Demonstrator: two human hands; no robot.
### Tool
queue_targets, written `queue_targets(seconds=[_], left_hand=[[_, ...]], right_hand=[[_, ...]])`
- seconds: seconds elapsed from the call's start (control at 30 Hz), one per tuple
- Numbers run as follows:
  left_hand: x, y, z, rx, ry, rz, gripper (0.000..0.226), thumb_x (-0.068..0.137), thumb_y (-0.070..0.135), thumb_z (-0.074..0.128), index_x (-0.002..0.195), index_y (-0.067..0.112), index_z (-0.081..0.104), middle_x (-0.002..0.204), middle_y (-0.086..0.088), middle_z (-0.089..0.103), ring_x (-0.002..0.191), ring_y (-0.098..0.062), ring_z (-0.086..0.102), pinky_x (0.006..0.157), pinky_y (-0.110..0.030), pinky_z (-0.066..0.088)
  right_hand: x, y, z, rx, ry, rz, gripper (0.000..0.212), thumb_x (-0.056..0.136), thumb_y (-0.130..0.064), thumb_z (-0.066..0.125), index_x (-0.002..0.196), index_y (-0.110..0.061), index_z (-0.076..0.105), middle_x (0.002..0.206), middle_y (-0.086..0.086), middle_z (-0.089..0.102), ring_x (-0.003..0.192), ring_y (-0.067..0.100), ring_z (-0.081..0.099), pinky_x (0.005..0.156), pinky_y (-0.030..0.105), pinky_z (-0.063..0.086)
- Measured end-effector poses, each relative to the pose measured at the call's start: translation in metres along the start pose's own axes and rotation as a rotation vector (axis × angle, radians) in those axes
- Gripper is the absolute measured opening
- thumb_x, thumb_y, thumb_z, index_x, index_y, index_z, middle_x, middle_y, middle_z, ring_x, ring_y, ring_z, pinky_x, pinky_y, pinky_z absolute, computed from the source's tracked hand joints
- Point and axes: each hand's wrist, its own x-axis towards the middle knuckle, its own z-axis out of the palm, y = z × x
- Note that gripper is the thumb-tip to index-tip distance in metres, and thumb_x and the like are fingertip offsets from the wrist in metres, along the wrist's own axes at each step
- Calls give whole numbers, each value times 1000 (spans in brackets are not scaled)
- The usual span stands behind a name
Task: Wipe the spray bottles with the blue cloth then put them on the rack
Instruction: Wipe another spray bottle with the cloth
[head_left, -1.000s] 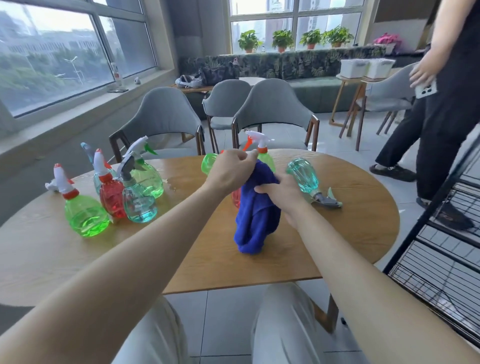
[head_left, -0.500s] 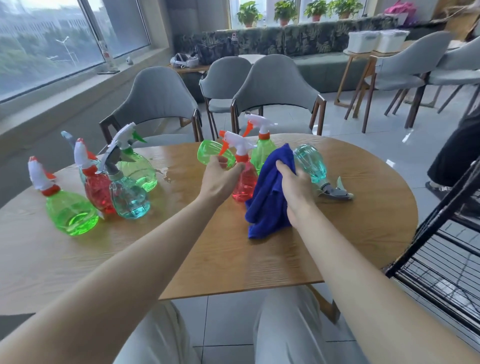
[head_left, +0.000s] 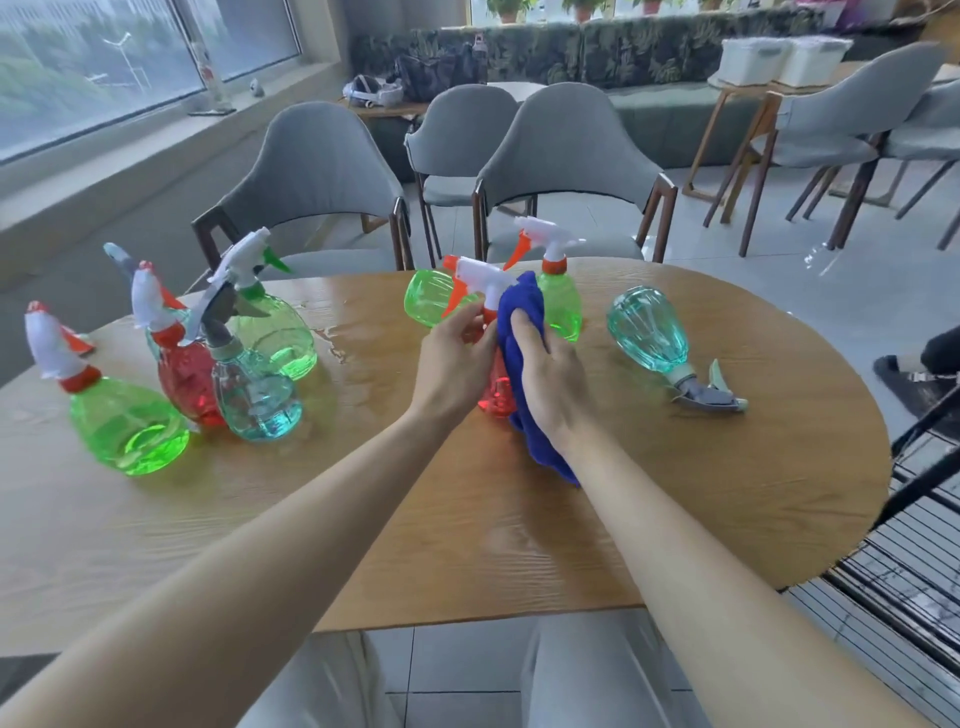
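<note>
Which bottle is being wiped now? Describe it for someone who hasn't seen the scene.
On the round wooden table, look at the middle. The left hand grips an upright red spray bottle with a white sprayer while the right hand holds the blue cloth against it. The other red bottle stands untouched in the left-side cluster.

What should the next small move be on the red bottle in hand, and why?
Probably draw the blue cloth down the red spray bottle toward its base. The left hand grips the upright bottle near its neck, and the right hand holds the cloth against its side. The lower body shows uncovered, so wiping looks unfinished before it goes to the rack.
</note>
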Motion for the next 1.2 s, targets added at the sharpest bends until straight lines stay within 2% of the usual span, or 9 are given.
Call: queue_targets(seconds=[0.07, 0.17, 0.33, 0.5, 0.77, 0.87, 1.0, 1.13, 1.2], left_hand=[[0, -4, -6, 0, -6, 10, 16, 106, 28, 62, 102, 18, 74, 88, 2, 76, 69, -9, 64, 65, -28, 49], [-2, -10, -19, 23, -24, 31, 15, 106, 30, 64, 93, 24, 70, 86, 7, 74, 76, -6, 65, 70, -25, 48], [-10, -24, -39, 58, -22, 79, 30, 105, 38, 67, 93, 10, 68, 87, -8, 72, 83, -25, 62, 80, -34, 49], [-19, -28, -50, 9, -35, 91, 21, 111, 27, 56, 109, 14, 71, 88, -10, 73, 72, -20, 59, 70, -31, 48], [-27, -36, -60, 93, -82, 171, 25, 113, 33, 52, 117, 13, 68, 90, -4, 71, 80, -15, 61, 77, -29, 48], [-29, -40, -60, 80, -54, 184, 24, 113, 28, 50, 125, 18, 68, 98, -5, 75, 88, -20, 66, 84, -35, 52], [-32, -40, -57, 76, -31, 173, 29, 112, 21, 49, 134, 14, 67, 106, -2, 76, 90, -18, 65, 87, -38, 53], [-34, -42, -57, 137, -17, 114, 47, 113, 32, 52, 156, 13, 52, 139, 3, 63, 130, -13, 59, 114, -39, 48], [-33, -42, -55, 171, -30, 91, 48, 113, 34, 49, 158, 16, 50, 140, -3, 61, 132, -20, 59, 114, -41, 47]], right_hand=[[1, 4, 6, -71, 9, -32, 39, 111, -49, 42, 97, -26, 70, 68, -17, 65, 72, 4, 62, 74, 30, 48], [3, 14, 14, -162, 21, -46, 39, 113, -44, 42, 101, -18, 69, 81, -10, 66, 73, -5, 59, 74, 23, 43], [5, 37, 24, -268, 2, 37, 33, 111, -41, 40, 109, -22, 67, 104, 1, 71, 106, 25, 63, 94, 38, 43], [-11, 27, 52, -131, 20, -244, 22, 111, -26, 49, 119, -19, 68, 104, -10, 67, 99, 7, 62, 92, 25, 46], [-10, 30, 48, -164, -1, -57, 35, 114, -35, 36, 93, -24, 61, 84, -10, 62, 77, 3, 57, 80, 33, 39], [-18, 29, 57, -166, 4, -212, 23, 112, -30, 43, 105, -24, 64, 95, -11, 65, 88, 3, 59, 85, 29, 44], [-20, 34, 62, -208, -1, -314, 14, 112, -24, 45, 115, -27, 59, 110, -14, 63, 104, -10, 56, 91, 6, 37], [-6, 34, 56, -196, -40, -173, 32, 113, -36, 37, 111, -20, 65, 104, -5, 68, 98, 6, 62, 93, 29, 46], [-5, 32, 57, -160, -35, -138, 38, 113, -38, 35, 108, -16, 65, 96, -5, 67, 91, 13, 61, 91, 37, 48]])
